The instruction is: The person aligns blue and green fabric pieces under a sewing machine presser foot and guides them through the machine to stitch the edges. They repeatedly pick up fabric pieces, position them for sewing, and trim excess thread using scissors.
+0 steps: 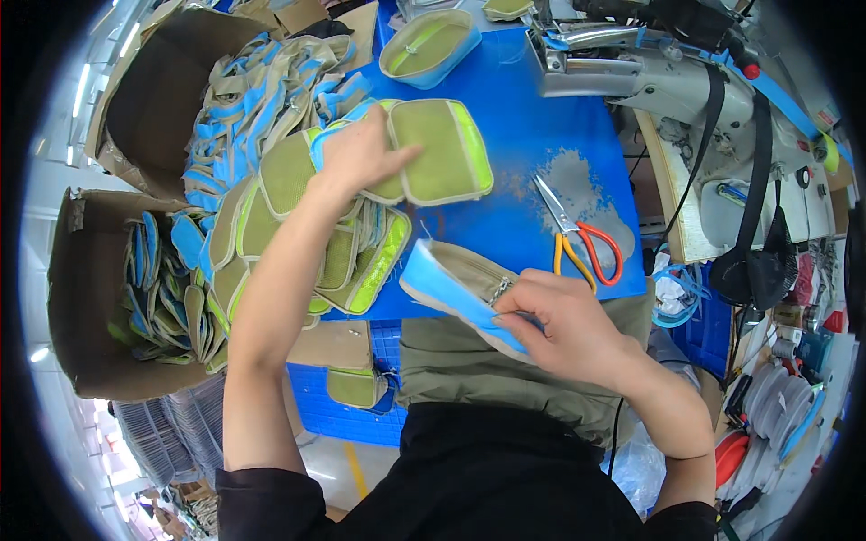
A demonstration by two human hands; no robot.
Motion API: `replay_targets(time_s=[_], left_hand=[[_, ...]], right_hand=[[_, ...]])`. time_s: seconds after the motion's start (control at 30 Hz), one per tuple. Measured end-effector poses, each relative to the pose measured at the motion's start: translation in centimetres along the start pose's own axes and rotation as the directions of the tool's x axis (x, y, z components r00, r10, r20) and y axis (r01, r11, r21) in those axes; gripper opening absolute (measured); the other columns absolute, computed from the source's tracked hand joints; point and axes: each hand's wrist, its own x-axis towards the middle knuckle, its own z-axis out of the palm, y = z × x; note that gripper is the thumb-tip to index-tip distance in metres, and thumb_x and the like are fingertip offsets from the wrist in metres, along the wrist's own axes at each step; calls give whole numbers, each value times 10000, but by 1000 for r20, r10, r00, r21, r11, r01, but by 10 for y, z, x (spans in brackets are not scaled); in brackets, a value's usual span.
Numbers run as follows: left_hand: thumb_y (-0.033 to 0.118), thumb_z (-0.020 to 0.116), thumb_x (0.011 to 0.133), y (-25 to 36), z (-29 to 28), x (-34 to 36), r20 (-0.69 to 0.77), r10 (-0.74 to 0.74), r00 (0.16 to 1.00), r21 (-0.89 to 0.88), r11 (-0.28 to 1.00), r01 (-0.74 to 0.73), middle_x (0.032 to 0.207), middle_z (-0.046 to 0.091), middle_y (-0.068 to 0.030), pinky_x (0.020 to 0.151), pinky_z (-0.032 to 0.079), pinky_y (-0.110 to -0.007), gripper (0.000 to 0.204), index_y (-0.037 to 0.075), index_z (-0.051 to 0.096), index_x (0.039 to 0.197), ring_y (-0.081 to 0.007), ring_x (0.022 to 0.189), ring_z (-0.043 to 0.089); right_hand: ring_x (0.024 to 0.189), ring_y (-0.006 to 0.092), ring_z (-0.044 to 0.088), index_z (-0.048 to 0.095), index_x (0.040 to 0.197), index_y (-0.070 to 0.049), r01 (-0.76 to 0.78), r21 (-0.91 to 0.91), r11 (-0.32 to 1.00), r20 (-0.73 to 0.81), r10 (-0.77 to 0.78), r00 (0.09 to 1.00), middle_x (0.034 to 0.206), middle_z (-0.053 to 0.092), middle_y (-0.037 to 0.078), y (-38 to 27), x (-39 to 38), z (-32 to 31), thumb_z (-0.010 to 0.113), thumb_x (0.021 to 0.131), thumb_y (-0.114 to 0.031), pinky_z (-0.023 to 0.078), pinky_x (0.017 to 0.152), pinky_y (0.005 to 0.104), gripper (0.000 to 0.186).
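My right hand point(568, 325) pinches a light-blue and khaki zippered fabric band point(460, 288) near its zipper pull, above the table's near edge. A loose thread rises from the band's far end. My left hand point(356, 158) rests over the far side of a pile of olive-green fabric panels point(338, 257). Its thumb stretches out over an olive panel point(442, 149) with a lime-yellow stripe; the other fingertips are hidden. Orange-and-yellow-handled scissors point(577, 230) lie open on the blue table point(505, 99), right of the band.
Blue-and-khaki bands point(262, 108) heap up behind the pile. Two cardboard boxes point(86, 298) stand at the left, the nearer one with fabric pieces inside. An oval pouch point(431, 45) sits at the table's far side. A sewing machine point(649, 81) occupies the far right.
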Motion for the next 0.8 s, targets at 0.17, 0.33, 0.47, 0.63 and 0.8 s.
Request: replay_targets(time_s=[0.17,0.33,0.47,0.63,0.8], left_hand=[[415,836,764,0,31,23,-69,45,997,-105,993,-53,1050,747,-213,848,566,-464,817,-23,496,1364,-368,970,730],[97,792,810,16,24,4,-102,-25,994,-706,706,-55,904,703,-55,767,523,-276,518,-30,601,1274,-111,810,643],[20,734,853,47,-29,-62,-218,144,965,-782,567,-261,840,693,-18,729,507,-260,214,-15,726,1064,-94,769,620],[-15,792,807,79,-60,-121,-226,474,851,-604,617,-504,840,714,-19,710,494,-261,283,15,677,1064,-95,778,631],[-25,819,773,88,-62,-144,-170,479,861,-704,552,-446,846,744,-67,691,510,-312,485,43,540,1164,-170,782,686]], right_hand=[[708,297,639,690,962,-52,64,-96,993,8,-64,998,876,623,92,-12,-10,-4,739,886,-31,489,590,386,93],[828,315,657,650,959,-77,71,-245,967,116,-44,992,914,579,83,-24,-21,-17,710,852,-62,548,646,432,124],[878,301,656,646,957,-76,132,-368,920,161,-77,984,947,573,83,-37,-24,-24,717,816,-67,542,668,442,158],[1055,336,631,691,894,-90,274,-559,783,54,-295,954,1178,627,111,-59,-1,-35,753,817,-66,511,857,446,101],[1181,366,607,688,905,-49,208,-479,852,-66,-272,960,1378,569,178,-61,6,-30,774,785,-12,504,969,459,152]])
